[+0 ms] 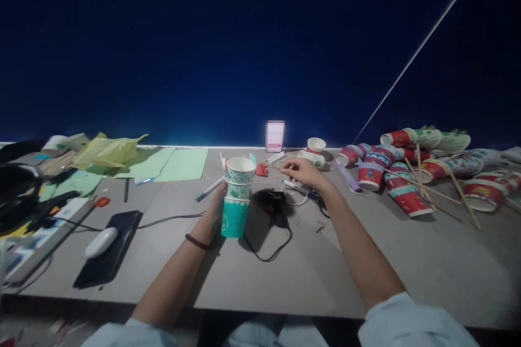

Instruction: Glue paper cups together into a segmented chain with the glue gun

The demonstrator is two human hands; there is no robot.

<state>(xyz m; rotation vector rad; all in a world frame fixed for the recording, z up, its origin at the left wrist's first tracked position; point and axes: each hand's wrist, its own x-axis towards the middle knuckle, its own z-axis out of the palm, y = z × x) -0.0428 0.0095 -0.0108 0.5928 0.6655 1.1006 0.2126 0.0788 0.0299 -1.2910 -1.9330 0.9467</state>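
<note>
My left hand (217,207) is wrapped round the left side of a stack of paper cups (235,219), teal at the bottom and white with green patterns above. The stack stands upright with its open mouth on top, and small coloured pieces stick out on both sides of its rim. To the right, my right hand (303,171) pinches a thin wooden stick (270,165), which points left toward the cups. Between my forearms lies a black device (278,209) with a cord; its kind is hard to tell.
Many decorated cup stacks (411,190) and wooden sticks (464,200) lie at the right. A lit phone (275,136) leans at the back wall. Left are green paper (185,164), a dark phone (100,268) under a white mouse (101,242), and a power strip (49,241). Markers (210,188) lie about.
</note>
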